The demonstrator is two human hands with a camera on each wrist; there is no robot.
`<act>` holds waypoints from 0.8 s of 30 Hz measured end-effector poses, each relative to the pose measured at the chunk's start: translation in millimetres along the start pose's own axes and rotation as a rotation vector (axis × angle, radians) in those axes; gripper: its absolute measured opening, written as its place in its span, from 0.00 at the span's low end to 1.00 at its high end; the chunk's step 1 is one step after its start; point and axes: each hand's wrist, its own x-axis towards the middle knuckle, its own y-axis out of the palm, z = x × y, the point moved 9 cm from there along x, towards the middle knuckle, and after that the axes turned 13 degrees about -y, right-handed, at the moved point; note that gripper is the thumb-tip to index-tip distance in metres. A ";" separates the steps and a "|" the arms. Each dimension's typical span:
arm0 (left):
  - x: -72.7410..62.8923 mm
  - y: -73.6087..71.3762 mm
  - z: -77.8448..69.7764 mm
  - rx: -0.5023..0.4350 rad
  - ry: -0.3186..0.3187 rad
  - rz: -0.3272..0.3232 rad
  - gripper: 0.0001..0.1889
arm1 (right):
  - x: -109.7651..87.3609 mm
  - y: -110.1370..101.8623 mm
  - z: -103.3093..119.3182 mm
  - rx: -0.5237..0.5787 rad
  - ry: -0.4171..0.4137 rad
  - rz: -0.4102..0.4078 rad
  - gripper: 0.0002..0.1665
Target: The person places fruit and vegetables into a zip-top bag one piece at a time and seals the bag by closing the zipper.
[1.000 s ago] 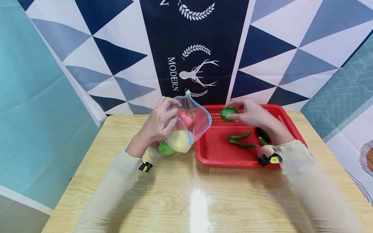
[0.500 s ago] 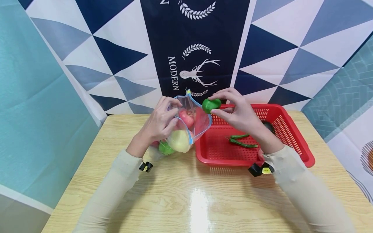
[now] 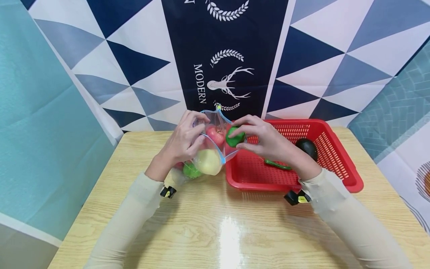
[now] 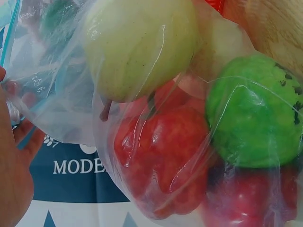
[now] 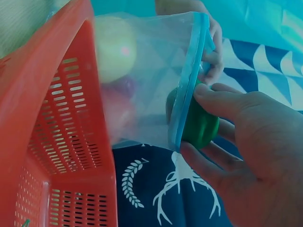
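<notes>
A clear zip bag [image 5: 156, 52] with a blue zip edge and yellow slider stands at the middle of the table, its mouth open toward the right. My left hand [image 3: 186, 139] grips the bag's left rim with curled fingers. My right hand [image 3: 268, 141] holds a green bell pepper [image 3: 235, 137] between thumb and fingers, partly inside the bag's mouth. In the left wrist view, a yellow-green pear [image 4: 142, 47], a red bell pepper [image 4: 163, 161] and a bumpy green fruit [image 4: 255, 109] show through the plastic. A red apple [image 3: 215, 135] lies near the bag's opening.
A red perforated basket [image 3: 262, 185] stands right of the bag, under my right forearm. In it lie a dark, avocado-like oval [image 3: 307, 148] and a green chili [image 3: 278, 164], partly hidden by my arm. A patterned cloth [image 3: 134, 67] hangs behind the wooden table [image 3: 188, 228].
My right hand has carried the green bell pepper left from above the basket, down into the bag's mouth. The left hand keeps its place on the rim.
</notes>
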 end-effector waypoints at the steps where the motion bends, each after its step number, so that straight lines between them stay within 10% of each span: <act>1: 0.0 0.2 0.1 0.000 0.000 -0.001 0.12 | -0.4 0.3 -0.3 -0.002 0.007 0.006 0.22; 14: 0.1 0.1 -0.5 -0.001 0.016 -0.015 0.12 | -14.2 -17.9 -24.9 -0.019 0.165 -0.030 0.19; 24: 0.2 -0.2 0.2 -0.003 0.013 -0.019 0.13 | -37.7 -28.4 -74.2 -0.017 0.416 0.179 0.19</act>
